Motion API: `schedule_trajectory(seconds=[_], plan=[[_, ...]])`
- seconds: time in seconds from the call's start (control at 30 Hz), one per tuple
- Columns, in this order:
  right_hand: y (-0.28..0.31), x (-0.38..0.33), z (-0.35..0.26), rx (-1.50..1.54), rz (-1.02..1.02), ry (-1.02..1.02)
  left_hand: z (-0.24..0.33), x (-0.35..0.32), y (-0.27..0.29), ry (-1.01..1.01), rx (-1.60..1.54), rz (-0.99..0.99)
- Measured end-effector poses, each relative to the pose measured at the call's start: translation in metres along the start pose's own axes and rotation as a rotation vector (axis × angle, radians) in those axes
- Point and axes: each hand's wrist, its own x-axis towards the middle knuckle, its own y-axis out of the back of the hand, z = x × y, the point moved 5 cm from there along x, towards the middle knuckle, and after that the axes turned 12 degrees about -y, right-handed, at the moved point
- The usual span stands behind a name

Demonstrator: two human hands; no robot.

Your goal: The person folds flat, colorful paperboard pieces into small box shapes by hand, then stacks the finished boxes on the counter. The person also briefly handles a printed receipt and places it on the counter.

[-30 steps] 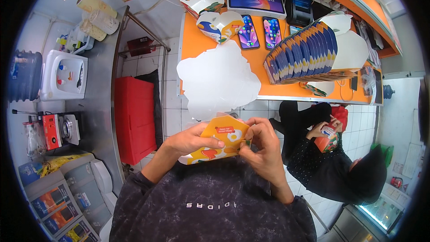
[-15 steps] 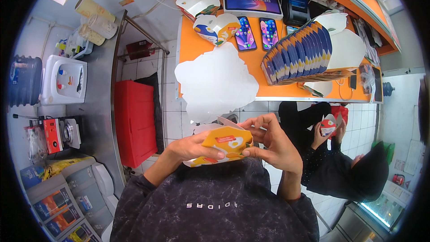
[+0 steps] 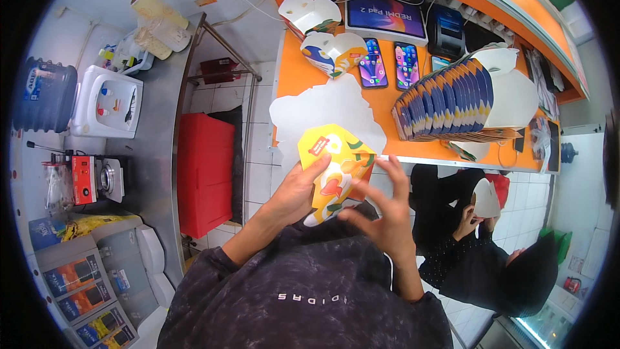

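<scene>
Above the orange counter (image 3: 303,77) | yellow carton (image 3: 332,171) pinched by left hand (image 3: 294,190) | right hand (image 3: 387,213) spread beside it | folding judged partway, carton not yet closed

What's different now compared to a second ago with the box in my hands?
The yellow carton has swung from lying flat to standing on end, held by the left hand. The right hand let go and is spread open beside it. The stack of flat cartons on the orange counter is unchanged.
</scene>
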Motion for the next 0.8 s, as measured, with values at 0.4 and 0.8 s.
schedule_trajectory(seconds=[0.4,0.8], plan=[[-0.022,-0.008,0.007,-0.097,-0.008,0.245,-0.007,-0.005,-0.004,0.115,-0.084,0.064],[-0.022,-0.006,0.013,0.393,0.051,-0.141,0.008,-0.014,-0.012,-0.241,0.353,-0.032]])
